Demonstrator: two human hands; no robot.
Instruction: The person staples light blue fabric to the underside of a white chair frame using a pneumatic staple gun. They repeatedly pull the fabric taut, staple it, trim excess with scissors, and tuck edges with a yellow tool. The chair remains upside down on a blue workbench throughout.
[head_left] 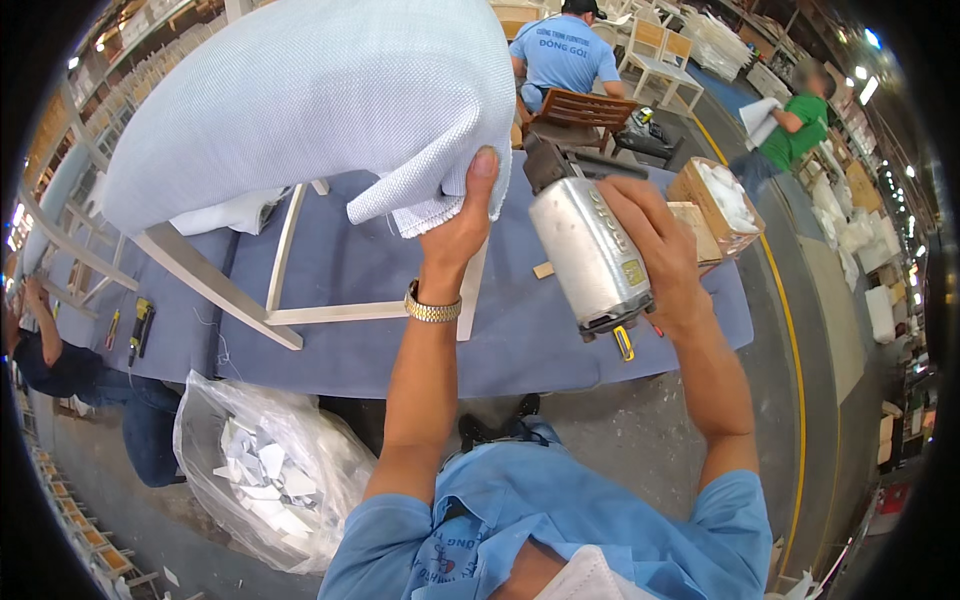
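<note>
A chair with a pale wooden frame (210,285) stands on the blue padded table, its upholstered part covered in light blue-grey woven fabric (320,110). My left hand (462,215), with a watch on the wrist, closes on the loose edge of that fabric, thumb on top. In my right hand (650,235) is a silver staple gun (585,250). Its dark nose is raised close to the right side of the fabric; whether they touch I cannot tell. Part of the gun's handle is hidden by my fingers.
A yellow cutter (624,343) lies near the front edge of the padded table (340,365). A clear bag of scraps (270,470) stands below. At the right end is a cardboard box (715,210). Co-workers are behind and at left, near a yellow-black tool (140,328).
</note>
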